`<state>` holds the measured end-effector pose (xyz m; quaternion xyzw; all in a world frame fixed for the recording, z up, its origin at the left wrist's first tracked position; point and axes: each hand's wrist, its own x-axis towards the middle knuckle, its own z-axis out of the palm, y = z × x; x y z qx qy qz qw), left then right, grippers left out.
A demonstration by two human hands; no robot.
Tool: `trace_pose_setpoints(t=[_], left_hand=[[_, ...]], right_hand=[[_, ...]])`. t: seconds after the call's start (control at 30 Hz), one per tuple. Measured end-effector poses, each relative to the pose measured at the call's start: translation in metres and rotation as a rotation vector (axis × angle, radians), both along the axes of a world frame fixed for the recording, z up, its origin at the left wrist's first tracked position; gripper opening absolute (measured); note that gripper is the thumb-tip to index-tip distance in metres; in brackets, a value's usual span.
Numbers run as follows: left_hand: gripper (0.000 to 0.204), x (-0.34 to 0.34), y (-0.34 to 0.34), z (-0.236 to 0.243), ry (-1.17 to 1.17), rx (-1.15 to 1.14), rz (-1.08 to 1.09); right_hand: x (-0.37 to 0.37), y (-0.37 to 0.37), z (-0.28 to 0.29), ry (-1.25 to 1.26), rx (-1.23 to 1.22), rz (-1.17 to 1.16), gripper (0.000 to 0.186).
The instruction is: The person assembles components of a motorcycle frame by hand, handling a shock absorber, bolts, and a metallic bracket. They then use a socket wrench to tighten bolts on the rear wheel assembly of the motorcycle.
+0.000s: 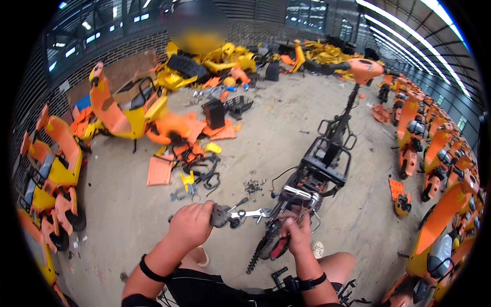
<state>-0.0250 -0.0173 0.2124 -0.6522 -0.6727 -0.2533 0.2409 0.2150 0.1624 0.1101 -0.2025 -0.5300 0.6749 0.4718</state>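
Observation:
My left hand [192, 225] is closed around a dark grey, rounded part [221, 216]. Right beside that part are a silver wrench [254, 213] and a thin dark tool like a screwdriver [238, 204]; whether the hand holds them too, I cannot tell. At the rear end of a stripped scooter frame [327, 171], my right hand [296, 230] has its fingers curled in. What they grip is hidden; a dark and red piece [279, 247] shows just below. A coil-spring shock absorber [254, 258] hangs beside it. The scooter's orange front part [364, 69] stands at the far end.
Small dark fasteners [253, 187] lie left of the frame. Orange and yellow panels [176, 135] are strewn farther left, near standing scooters [115, 110]. Rows of orange scooters [434, 153] line the right side. At the back, a person [198, 30] is by a yellow parts heap [225, 59].

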Motion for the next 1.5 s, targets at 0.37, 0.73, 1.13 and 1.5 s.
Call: trace_pose_setpoints(t=[0.37,0.73,1.13,1.5], left_hand=[[0.025,0.087,-0.002,-0.044,-1.246,0.107,-0.100],[0.024,0.086,-0.016,-0.059,-1.113,0.026,-0.033],[0.033,0.063,-0.037,-0.053,-0.910,-0.176,-0.055],[0.029,0.076,-0.038,-0.055,-0.877,-0.170,-0.066]], right_hand=[[0.048,-0.079,0.067,-0.153,0.186,0.068,0.067],[0.028,-0.066,0.052,-0.247,1.022,-0.096,0.055],[0.030,-0.049,0.080,-0.206,1.743,-0.193,0.039],[0.046,-0.065,0.047,-0.158,1.310,0.014,0.044]])
